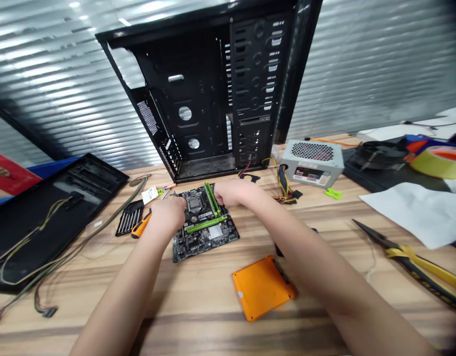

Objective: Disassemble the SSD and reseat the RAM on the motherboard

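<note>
A black motherboard (203, 242) with green memory slots (207, 223) lies flat on the wooden desk (112, 316). My left hand (167, 213) rests over the board's left side next to the bare CPU socket (193, 203), its fingertips hidden. My right hand (231, 193) curls over the top of the green slots, touching that area. Neither hand clearly holds anything. An orange-handled screwdriver (141, 226) lies just left of my left hand, beside a dark set of bits (129, 218).
An open black PC case (201, 94) stands behind the board. A power supply (312, 163) sits to its right. An orange drive (263, 288) lies near me. A black side panel (53, 217), loose cables, yellow-handled pliers (409, 262), white paper (413, 212) and tape (438, 163) surround the work.
</note>
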Demonstrator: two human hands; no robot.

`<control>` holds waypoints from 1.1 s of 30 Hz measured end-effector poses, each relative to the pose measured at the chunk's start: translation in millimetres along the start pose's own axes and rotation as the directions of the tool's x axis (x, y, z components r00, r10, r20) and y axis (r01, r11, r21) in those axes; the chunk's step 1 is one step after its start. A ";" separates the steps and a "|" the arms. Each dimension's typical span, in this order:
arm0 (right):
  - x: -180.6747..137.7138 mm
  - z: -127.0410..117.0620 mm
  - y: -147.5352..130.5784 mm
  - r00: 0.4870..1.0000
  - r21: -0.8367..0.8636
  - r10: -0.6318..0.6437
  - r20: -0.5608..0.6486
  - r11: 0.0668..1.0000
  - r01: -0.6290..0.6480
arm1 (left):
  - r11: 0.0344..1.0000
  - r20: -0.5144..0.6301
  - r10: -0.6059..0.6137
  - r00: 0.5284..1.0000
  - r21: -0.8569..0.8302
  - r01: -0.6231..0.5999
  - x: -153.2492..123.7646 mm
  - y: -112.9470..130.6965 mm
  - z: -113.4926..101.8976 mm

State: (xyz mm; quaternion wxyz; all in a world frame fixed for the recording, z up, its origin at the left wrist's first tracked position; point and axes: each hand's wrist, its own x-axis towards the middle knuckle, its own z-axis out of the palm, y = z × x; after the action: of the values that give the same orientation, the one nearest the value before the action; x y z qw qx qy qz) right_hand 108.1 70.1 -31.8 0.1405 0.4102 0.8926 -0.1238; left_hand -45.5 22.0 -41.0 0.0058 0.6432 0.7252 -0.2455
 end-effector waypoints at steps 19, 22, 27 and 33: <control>-17.0 -12.0 19.0 0.976 0.117 0.018 -0.216 0.993 0.008 | 0.991 -0.105 0.133 0.986 -0.021 -0.136 9.0 -10.7 1.4; -25.0 -16.6 32.2 0.949 0.146 0.134 -0.285 0.985 -0.096 | 0.969 -0.173 0.228 0.958 -0.055 -0.240 5.1 -1.2 0.3; -28.1 -18.5 47.4 0.908 0.167 0.334 -0.252 0.940 -0.299 | 0.914 -0.301 0.316 0.900 -0.159 -0.374 5.2 18.8 7.7; -5.8 -7.5 71.1 0.855 0.228 0.469 -0.219 0.877 -0.423 | 0.883 -0.295 0.368 0.882 -0.186 -0.431 9.8 29.8 14.3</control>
State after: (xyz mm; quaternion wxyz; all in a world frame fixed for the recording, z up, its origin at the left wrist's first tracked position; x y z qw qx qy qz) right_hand 165.1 113.6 -30.3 0.0075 0.6299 0.7692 -0.1076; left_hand -23.8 27.5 -67.1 0.0444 0.7997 0.5953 -0.0640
